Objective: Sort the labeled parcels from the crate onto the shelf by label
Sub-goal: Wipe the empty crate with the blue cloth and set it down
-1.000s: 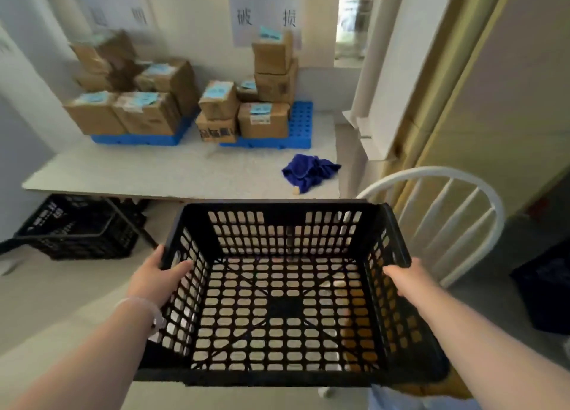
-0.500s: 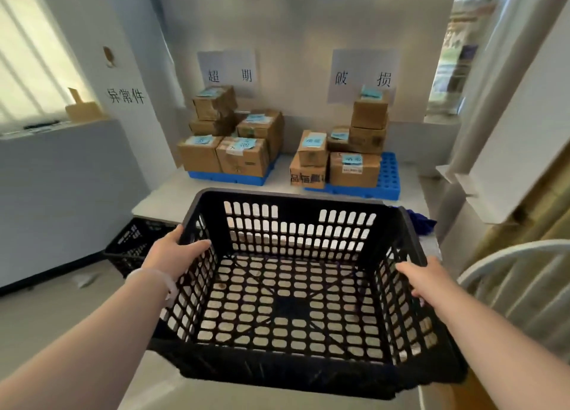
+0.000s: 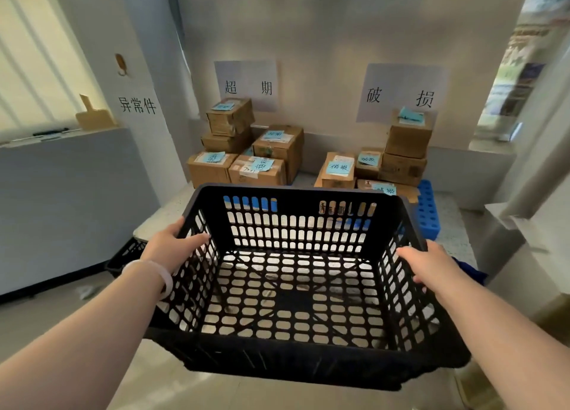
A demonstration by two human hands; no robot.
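**At the sorting shelf: black crate carried in both hands**

Out in front of the chest, both arms reach forward with a black slotted crate (image 3: 293, 369) held between them, off the floor. The left hand (image 3: 172, 249) clasps the left rim, with the thumb laid along the inside of the wall and the fingers wrapped over the outside. A pale bracelet (image 3: 162, 275) sits on that wrist. The right hand (image 3: 431, 264) clasps the right rim the same way, thumb inside.

Beyond the crate a low white shelf (image 3: 163, 215) stands against the wall. On it a left pile (image 3: 246, 153) of cardboard parcels rests below a paper sign (image 3: 246, 85) reading 超期. A right pile (image 3: 388, 159) rests below a second sign (image 3: 401, 91) reading 破损, partly on a blue pallet (image 3: 427, 209). The crate's far wall covers the foot of both piles. A second black crate (image 3: 123, 255) sits on the floor under the shelf's left end, and a blue cloth (image 3: 472, 270) shows past the right wrist.

The carried crate is roughly level with its open top facing up, and its perforated floor is in full view. The parcels whose tops show carry light-blue handwritten labels.
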